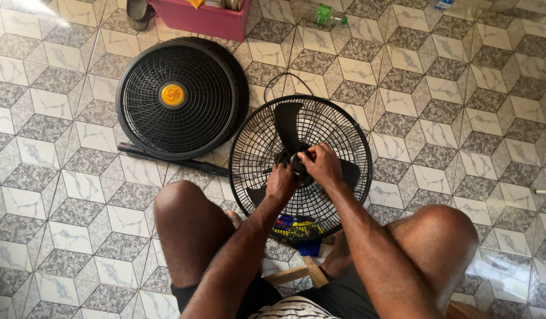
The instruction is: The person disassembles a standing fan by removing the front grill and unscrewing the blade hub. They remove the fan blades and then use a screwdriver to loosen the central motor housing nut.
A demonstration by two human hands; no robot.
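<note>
A black fan with its rear wire guard point(344, 127) and three-blade propeller point(288, 125) lies face up on the tiled floor between my knees. Both hands meet at the hub in the middle. My left hand point(280, 182) grips the lower left side of the hub. My right hand point(321, 165) closes over the hub's top and right side, hiding the cap. The detached front grille point(177, 97), black with a round yellow badge, lies flat on the floor to the upper left.
A black rod point(167, 159) lies under the front grille's edge. A pink plastic bin point(205, 19) stands at the top, a clear bottle with a green cap point(323, 14) beside it. A blue and yellow object point(296, 227) sits under the fan. A wooden stool edge point(302, 273) shows below.
</note>
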